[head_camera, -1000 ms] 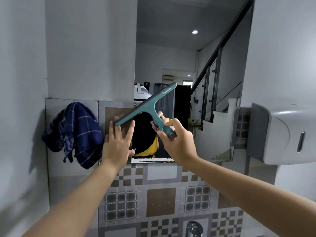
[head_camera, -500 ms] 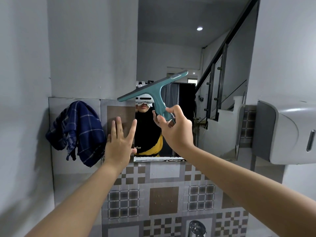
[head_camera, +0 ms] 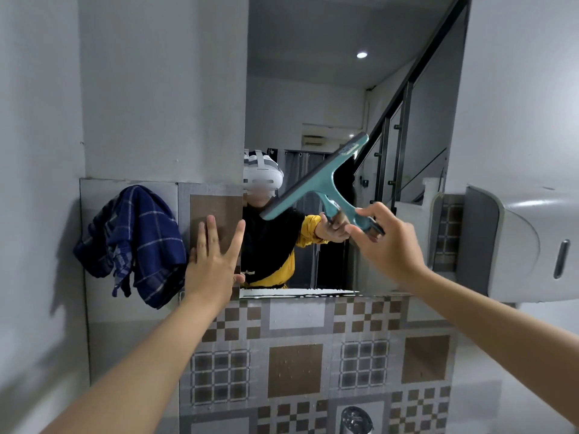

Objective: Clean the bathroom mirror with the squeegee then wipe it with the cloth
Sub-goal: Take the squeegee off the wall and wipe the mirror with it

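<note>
The tall bathroom mirror (head_camera: 329,98) is fixed to the wall ahead, above patterned tiles. My right hand (head_camera: 387,242) grips the handle of a teal squeegee (head_camera: 316,180), whose blade lies tilted across the mirror's middle, high end to the right. My left hand (head_camera: 213,261) rests flat with fingers spread on the tiled wall just left of the mirror's edge, its thumb touching the frame. A dark blue checked cloth (head_camera: 131,242) hangs on the wall to the left of that hand.
A white paper dispenser (head_camera: 520,242) juts out from the right wall beside the mirror. A chrome tap (head_camera: 355,419) shows at the bottom edge below the tiles. A grey wall closes in on the left.
My right hand has carried the squeegee to the right and slightly down across the mirror, tilting the blade more steeply. My left hand has stayed on the wall by the mirror's edge.
</note>
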Available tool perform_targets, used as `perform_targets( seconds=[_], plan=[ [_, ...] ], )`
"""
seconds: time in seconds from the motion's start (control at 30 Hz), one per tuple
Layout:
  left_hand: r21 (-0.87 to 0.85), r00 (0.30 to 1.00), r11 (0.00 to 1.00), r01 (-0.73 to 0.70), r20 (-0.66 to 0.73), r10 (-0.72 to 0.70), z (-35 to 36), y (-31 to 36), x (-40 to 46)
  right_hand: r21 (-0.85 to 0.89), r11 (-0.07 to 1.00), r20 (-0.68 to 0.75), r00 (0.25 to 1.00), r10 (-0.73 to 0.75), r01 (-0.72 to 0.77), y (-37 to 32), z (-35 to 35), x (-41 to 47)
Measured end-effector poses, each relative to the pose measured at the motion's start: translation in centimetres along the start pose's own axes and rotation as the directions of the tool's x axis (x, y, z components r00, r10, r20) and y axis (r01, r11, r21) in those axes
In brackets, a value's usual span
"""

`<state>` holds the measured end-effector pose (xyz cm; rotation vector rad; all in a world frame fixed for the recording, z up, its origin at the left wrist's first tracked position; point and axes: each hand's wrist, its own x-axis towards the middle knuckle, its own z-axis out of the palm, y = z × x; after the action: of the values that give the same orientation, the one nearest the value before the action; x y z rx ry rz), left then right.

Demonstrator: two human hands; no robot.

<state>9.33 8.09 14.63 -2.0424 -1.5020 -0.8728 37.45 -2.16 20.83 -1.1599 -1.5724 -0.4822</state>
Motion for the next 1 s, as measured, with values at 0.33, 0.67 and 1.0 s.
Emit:
perform_targets(
  seconds=[0.33,0.67,1.0],
  plan=[
    [0.025,0.998,0.999,-0.020,-0.059,0.022,0.4,0.0,-0.1,-0.139,0.988,0.007,0.998,0.064,-0.062,7.6,-6.9,-1.8],
    [0.063,1.000,0.998,0.007,-0.003,-0.007,0.1,0.2,0.1,-0.120,0.984,-0.048,0.991,0.123,-0.128,9.4,-7.1,-3.5],
    [0.013,0.998,0.999,-0.044,-0.049,0.045,0.4,-0.1,-0.1,0.128,0.905,-0.145,0.895,0.422,-0.406,6.7,-3.5,-6.7]
  ],
)
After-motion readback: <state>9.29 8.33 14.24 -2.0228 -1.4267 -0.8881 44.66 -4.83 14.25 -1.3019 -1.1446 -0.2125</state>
